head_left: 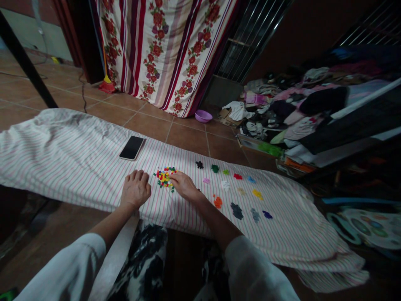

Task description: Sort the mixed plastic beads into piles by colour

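A pile of small mixed coloured pieces [164, 177] lies on the striped cloth [78, 167]. At the pile's right edge is my right hand [184, 184], its thumb and fingertips pinched together; anything between them is too small to make out. My left hand [135, 189] rests palm down on the cloth, left of the pile, its fingers slightly curled and apart, holding nothing. Right of my right hand lie several small heaps sorted by colour, among them black [199, 164], dark green [214, 168], red [237, 176], orange [217, 201], yellow [257, 194] and dark grey [237, 211].
A phone [132, 148] lies on the cloth beyond my left hand. On the tiled floor behind stand a purple bowl [203, 116] and a red broom [107, 85] beside a flowered curtain [163, 54]. Clothes [282, 104] are heaped at the back right.
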Tool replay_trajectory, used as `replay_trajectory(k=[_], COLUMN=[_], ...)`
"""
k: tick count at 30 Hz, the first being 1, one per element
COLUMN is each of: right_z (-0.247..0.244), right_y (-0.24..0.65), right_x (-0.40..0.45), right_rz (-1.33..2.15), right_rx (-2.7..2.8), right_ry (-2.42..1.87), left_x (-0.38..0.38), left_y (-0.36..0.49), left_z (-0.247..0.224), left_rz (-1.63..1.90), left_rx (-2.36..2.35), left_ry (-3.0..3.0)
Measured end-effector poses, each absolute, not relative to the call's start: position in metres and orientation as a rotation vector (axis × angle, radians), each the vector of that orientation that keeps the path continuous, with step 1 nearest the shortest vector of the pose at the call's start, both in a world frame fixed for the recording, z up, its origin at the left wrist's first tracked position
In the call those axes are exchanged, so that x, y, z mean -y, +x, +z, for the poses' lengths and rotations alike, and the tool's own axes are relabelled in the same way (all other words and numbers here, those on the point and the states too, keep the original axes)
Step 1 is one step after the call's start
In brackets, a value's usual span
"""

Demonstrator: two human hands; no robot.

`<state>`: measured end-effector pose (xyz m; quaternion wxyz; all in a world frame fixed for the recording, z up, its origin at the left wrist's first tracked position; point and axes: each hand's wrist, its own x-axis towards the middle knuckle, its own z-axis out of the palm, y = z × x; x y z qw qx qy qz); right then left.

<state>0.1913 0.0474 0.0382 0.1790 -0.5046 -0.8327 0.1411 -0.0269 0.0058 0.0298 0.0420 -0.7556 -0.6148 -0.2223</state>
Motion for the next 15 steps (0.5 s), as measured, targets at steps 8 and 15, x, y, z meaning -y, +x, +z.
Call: replay_trajectory(k=[8, 15], right_z=[0.046, 0.049], right_y=[0.176, 0.172], right_x=[-0.046, -0.049], right_rz=[0.324, 0.353], right_rx=[2.335, 2.349], right_ry=[-1.66, -1.644], left_x=[-0.007, -0.006], left_y=[-0.027, -0.027], left_z=[0.029, 0.028], left_rz=[-0.625, -0.631], left_rx=[1.869, 1.851], left_ry=[-2.298, -2.287])
